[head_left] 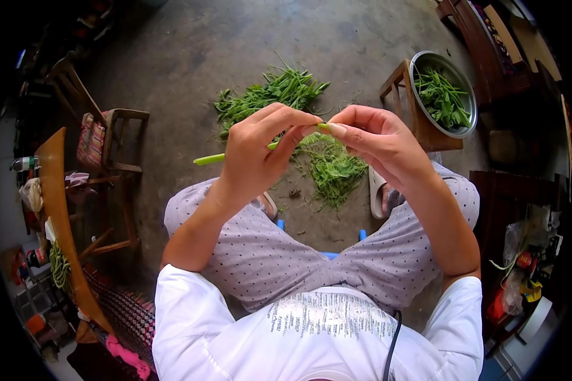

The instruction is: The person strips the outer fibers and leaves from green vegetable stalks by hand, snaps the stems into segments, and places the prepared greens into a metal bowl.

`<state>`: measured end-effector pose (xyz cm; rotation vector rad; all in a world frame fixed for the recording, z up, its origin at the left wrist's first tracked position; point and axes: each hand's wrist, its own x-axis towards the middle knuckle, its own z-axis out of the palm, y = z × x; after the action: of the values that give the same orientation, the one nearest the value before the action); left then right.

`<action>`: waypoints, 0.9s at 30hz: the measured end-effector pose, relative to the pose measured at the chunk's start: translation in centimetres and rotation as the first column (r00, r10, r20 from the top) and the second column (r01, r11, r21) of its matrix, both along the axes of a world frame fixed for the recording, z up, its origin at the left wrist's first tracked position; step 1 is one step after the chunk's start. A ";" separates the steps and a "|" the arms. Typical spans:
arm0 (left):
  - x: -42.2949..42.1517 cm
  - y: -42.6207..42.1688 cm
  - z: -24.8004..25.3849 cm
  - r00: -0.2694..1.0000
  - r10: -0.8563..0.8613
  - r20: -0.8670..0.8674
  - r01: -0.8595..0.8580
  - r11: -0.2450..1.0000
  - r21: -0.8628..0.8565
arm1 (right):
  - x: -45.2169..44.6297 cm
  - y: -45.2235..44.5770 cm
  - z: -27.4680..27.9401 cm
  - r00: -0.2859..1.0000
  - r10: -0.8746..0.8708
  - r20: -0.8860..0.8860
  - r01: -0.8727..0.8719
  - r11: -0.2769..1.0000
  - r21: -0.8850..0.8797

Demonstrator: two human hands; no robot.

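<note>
Both hands meet in front of me, above the floor. My left hand point(260, 143) is closed around a green stalk point(211, 159), whose cut end sticks out to the left. The fingertips of my right hand point(378, 140) pinch the stalk's other end, close beside the left fingertips. Beyond the hands a pile of long green stalks with leaves point(286, 89) lies on the floor. Nearer to me, partly behind the hands, is a looser heap of leafy trimmings point(337, 171).
A metal basin point(469, 127) holding green stalks rests on a wooden stool point(426, 130) at the right. A wooden chair point(108, 120) and a wooden table point(70, 235) stand at the left. Dark furniture and bags line the right side.
</note>
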<state>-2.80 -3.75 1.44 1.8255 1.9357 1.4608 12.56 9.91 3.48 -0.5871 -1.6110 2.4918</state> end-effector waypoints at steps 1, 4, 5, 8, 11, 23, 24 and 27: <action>0.1 0.2 -0.4 0.998 -0.007 0.062 0.004 0.999 0.040 | 0.0 0.1 -0.2 1.000 0.001 -0.003 -0.001 1.000 0.002; 0.4 0.2 -0.5 0.983 -0.011 0.185 0.003 0.999 0.045 | 0.1 0.2 -1.0 0.998 0.016 -0.055 -0.027 0.979 -0.202; 0.4 0.1 -0.4 0.969 -0.004 0.246 0.002 1.000 0.009 | 0.0 0.2 -1.0 0.998 0.004 -0.066 -0.019 0.974 -0.226; 0.6 0.1 -0.6 0.924 -0.033 0.380 0.030 0.999 0.016 | -0.1 0.0 -0.8 0.997 -0.017 -0.077 -0.002 0.969 -0.249; 0.9 0.1 -0.8 0.788 -0.091 0.609 0.095 0.995 0.026 | -0.1 0.2 -0.7 0.997 -0.021 -0.071 0.002 0.968 -0.250; 1.0 0.2 -1.0 0.601 -0.186 0.778 0.188 0.978 0.088 | -0.8 -0.4 -0.3 0.999 -0.026 0.044 0.030 0.995 -0.094; 0.9 0.2 -0.7 0.601 -0.186 0.778 0.189 0.978 0.088 | -0.9 -0.4 -0.3 0.998 -0.028 0.064 0.031 0.999 -0.044; 0.6 0.0 -0.2 0.639 -0.107 0.762 0.138 0.990 0.024 | -0.8 -0.5 -0.7 0.999 -0.017 0.052 0.011 0.994 0.111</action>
<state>-2.19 -3.76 1.23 0.9912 1.3471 1.7325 11.80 9.46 2.83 -0.6522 -1.7444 2.3770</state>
